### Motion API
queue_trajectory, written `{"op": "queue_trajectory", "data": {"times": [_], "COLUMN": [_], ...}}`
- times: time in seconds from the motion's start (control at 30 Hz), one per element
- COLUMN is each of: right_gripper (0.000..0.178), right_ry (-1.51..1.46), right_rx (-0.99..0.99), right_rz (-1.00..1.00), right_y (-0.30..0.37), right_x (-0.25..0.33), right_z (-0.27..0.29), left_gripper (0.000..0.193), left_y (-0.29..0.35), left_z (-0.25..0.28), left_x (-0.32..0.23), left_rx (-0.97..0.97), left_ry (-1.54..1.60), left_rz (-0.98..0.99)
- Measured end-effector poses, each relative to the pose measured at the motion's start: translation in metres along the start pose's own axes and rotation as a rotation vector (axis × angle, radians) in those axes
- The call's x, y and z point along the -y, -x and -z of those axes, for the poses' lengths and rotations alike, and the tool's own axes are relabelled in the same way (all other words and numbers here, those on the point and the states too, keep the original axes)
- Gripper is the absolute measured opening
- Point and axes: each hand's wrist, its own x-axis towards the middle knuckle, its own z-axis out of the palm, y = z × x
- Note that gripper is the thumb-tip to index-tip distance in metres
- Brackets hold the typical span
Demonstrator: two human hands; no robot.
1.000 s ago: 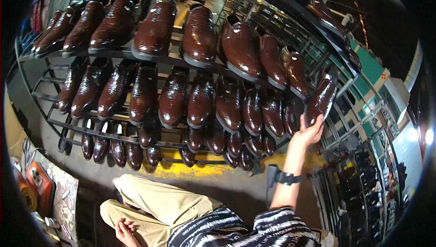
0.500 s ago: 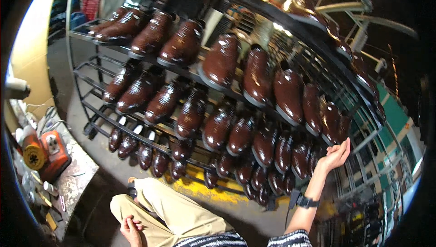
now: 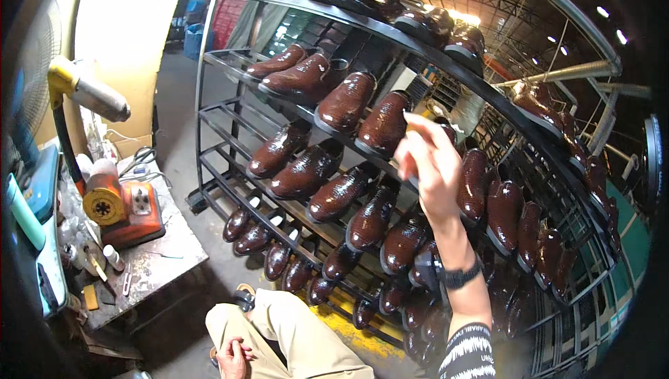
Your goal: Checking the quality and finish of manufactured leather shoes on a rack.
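Observation:
My right hand (image 3: 432, 166) is raised in front of a metal shoe rack (image 3: 202, 100), with a black band on its wrist. Its fingers are loosely bent and apart, somewhat blurred, with nothing seen in them. Behind the fingertips is a glossy dark brown shoe (image 3: 385, 124) on an upper tier; whether they touch it I cannot tell. Low in view, my left hand (image 3: 233, 359) rests on my trouser leg, its fingers relaxed and slightly curled around nothing. More shiny brown shoes, such as one brown shoe (image 3: 298, 76), stand in rows along the rack's tiers.
To the left stands a worn workbench (image 3: 174, 257) carrying an orange tool stand (image 3: 139, 211), small bottles and a yellow block (image 3: 90, 297). A yellow-headed lamp-like device (image 3: 90, 89) rises above it. Metal pipes (image 3: 564, 72) and more racking lie to the right.
My right hand has moved left from the shoes at the rack's right end to in front of its middle. The view has swung left, showing more of the workbench. My left hand stays low.

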Motion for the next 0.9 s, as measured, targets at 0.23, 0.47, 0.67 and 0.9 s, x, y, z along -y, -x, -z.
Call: {"op": "queue_trajectory", "data": {"times": [0.23, 0.47, 0.67, 0.9], "right_gripper": [0.072, 0.098, 0.107, 0.07], "right_ry": [-0.12, 0.039, 0.067, 0.197], "right_rx": [0.166, 0.077, -0.132, -0.331], "right_rz": [0.01, 0.023, -0.131, -0.013], "right_y": [-0.135, -0.22, -0.264, -0.3], "right_x": [-0.03, -0.047, -0.04, -0.055], "right_z": [-0.097, -0.151, -0.177, -0.18], "left_gripper": [0.028, 0.028, 0.028, 0.027], "left_y": [-0.008, -0.009, -0.015, -0.027], "left_z": [0.006, 0.01, 0.018, 0.02], "left_x": [0.009, 0.0, 0.004, 0.026], "left_rx": [0.023, 0.029, 0.022, 0.049], "left_ry": [0.084, 0.101, 0.129, 0.178], "left_rz": [0.012, 0.065, 0.109, 0.109]}}
